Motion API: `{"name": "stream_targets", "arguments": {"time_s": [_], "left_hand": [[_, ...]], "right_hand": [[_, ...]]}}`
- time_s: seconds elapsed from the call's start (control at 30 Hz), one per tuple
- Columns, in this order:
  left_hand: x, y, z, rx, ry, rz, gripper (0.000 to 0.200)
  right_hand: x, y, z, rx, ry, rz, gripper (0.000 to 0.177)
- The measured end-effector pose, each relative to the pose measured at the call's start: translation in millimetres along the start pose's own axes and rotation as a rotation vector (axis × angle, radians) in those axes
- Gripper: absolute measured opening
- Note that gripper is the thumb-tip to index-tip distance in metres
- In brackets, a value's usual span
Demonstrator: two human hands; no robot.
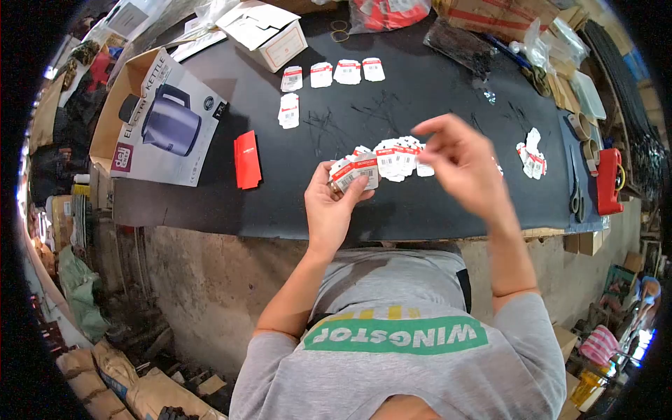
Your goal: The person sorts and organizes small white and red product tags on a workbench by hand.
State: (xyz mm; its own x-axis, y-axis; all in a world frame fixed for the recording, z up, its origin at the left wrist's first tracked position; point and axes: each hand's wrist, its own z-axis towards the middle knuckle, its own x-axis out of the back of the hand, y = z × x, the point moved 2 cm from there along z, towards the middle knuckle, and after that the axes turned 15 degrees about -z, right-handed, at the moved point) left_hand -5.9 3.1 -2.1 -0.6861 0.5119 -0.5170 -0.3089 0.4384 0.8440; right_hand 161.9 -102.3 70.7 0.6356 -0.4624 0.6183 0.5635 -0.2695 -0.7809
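My left hand is closed on a fanned bunch of white-and-red barcode tags, with the thumb pressed across the front one. To its right, my right hand hovers over the table, slightly blurred, index finger stretched out and apart from the thumb; nothing shows in it. Just behind and between the hands lies a spread row of similar tags. Several neat tag stacks stand along the far side, and one more stack sits nearer. A loose tag pile lies at the right.
On the black table stand an electric kettle box and an open white carton. Red cards lie beside the box. Thin black strings are scattered mid-table. Scissors and a red tape dispenser sit at the right edge.
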Motion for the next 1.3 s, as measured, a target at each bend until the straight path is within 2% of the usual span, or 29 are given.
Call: {"name": "stream_targets", "arguments": {"time_s": [0.17, 0.3, 0.47, 0.53, 0.7, 0.77, 0.87, 1.0, 1.07, 1.3], "left_hand": [[3, 4, -3, -0.08, -0.002, 0.031, 0.022], [7, 3, -3, -0.109, 0.003, -0.026, 0.018], [13, -1, -4, -0.155, 0.001, 0.056, 0.018], [17, -1, -3, -0.19, 0.002, 0.091, 0.017], [23, 4, -5, -0.237, 0.017, 0.097, 0.015], [30, 5, -6, -0.35, 0.0, 0.312, 0.014], [36, 8, -5, -0.428, 0.006, 0.364, 0.014], [42, 10, -7, -0.369, 0.022, 0.371, 0.014], [43, 7, -6, -0.237, 0.028, 0.088, 0.014], [41, 11, -4, -0.168, 0.005, -0.032, 0.014]], "right_hand": [[-53, -1, 4, 0.001, -0.133, 0.181, 0.038], [-61, -7, 7, -0.029, -0.149, 0.21, 0.037], [-65, -6, 9, -0.043, -0.153, 0.254, 0.035], [-68, -7, 10, -0.13, -0.263, 0.359, 0.034], [-75, -10, 12, -0.149, -0.294, 0.364, 0.032], [-78, -11, 14, -0.158, -0.316, 0.367, 0.031], [-84, -12, 15, -0.219, -0.373, 0.457, 0.027], [-88, -12, 17, -0.212, -0.406, 0.484, 0.025], [-90, -13, 17, -0.207, -0.419, 0.484, 0.026], [-92, -12, 20, -0.202, -0.392, 0.533, 0.029]]}}
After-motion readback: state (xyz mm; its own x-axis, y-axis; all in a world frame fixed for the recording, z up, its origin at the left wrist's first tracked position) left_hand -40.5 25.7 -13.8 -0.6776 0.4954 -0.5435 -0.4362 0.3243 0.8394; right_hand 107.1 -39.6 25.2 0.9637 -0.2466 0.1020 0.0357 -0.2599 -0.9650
